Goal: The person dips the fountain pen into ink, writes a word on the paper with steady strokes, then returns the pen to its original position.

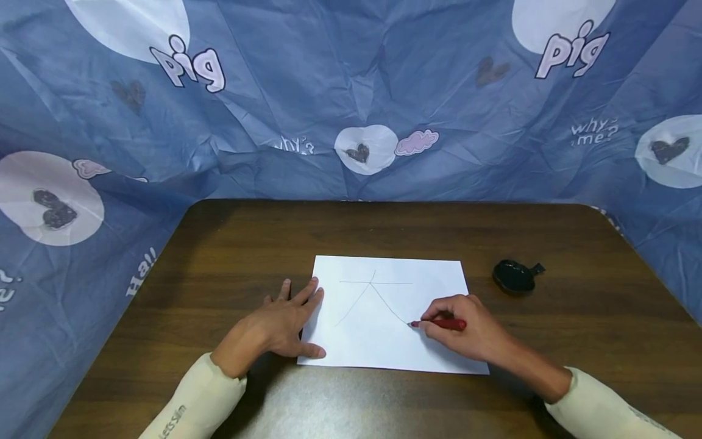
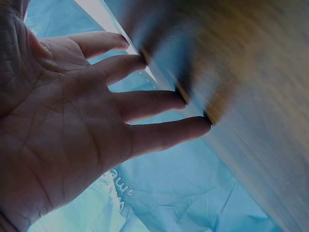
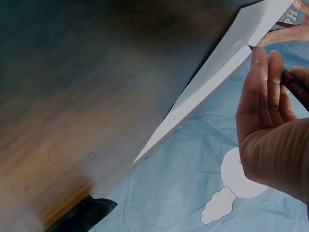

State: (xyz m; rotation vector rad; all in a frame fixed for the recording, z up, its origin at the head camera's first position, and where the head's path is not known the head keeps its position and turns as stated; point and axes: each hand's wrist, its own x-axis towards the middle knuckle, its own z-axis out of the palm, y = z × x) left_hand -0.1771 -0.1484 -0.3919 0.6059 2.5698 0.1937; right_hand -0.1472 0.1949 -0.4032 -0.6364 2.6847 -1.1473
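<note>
A white sheet of paper (image 1: 356, 344) lies on the brown table, bearing thin dark lines: one horizontal stroke and two long slanting strokes that spread downward. My right hand (image 1: 468, 326) pinches a red pen (image 1: 451, 324), its tip at the lower end of the right slanting line. In the right wrist view the pen (image 3: 295, 87) shows between thumb and fingers. My left hand (image 1: 282, 323) rests at the paper's left edge, fingers spread, with the thumb on the lower left corner. The left wrist view shows the palm of this hand (image 2: 67, 121) and its straight fingers.
A small black pan-shaped dish (image 1: 514, 276) with a short handle sits right of the paper; part of this dish (image 3: 79, 215) appears in the right wrist view. The wooden table (image 1: 263, 231) has rounded back corners. Behind it hangs a blue printed cloth (image 1: 307, 79).
</note>
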